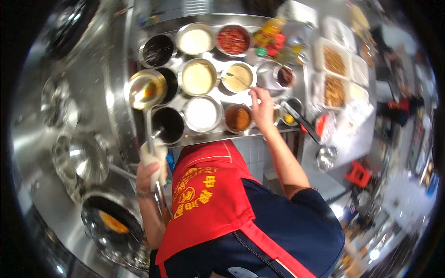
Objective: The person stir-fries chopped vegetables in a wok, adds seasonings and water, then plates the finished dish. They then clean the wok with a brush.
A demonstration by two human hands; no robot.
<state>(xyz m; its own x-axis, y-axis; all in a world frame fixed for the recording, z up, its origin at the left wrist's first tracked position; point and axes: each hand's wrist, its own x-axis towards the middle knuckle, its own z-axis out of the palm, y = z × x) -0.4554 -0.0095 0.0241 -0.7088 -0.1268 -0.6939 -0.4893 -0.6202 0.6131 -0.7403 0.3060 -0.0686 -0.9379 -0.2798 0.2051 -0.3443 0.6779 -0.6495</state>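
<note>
A long-handled metal ladle with oily liquid and an orange-red bit in its bowl is in my left hand. A whitish cloth is wrapped about its handle under my fingers. The ladle bowl hangs over the left edge of the seasoning tray, partly covering a pot of dark liquid. My right hand pinches the end of a thin spoon, whose tip is in a steel bowl of tan powder. Below that bowl, near my wrist, is a container of reddish-brown powder.
White granules fill a pot in the front row. Red chili pieces and sauce bottles stand behind. A black-handled ladle juts out at right, near food tubs. A wok holding orange-brown food sits lower left.
</note>
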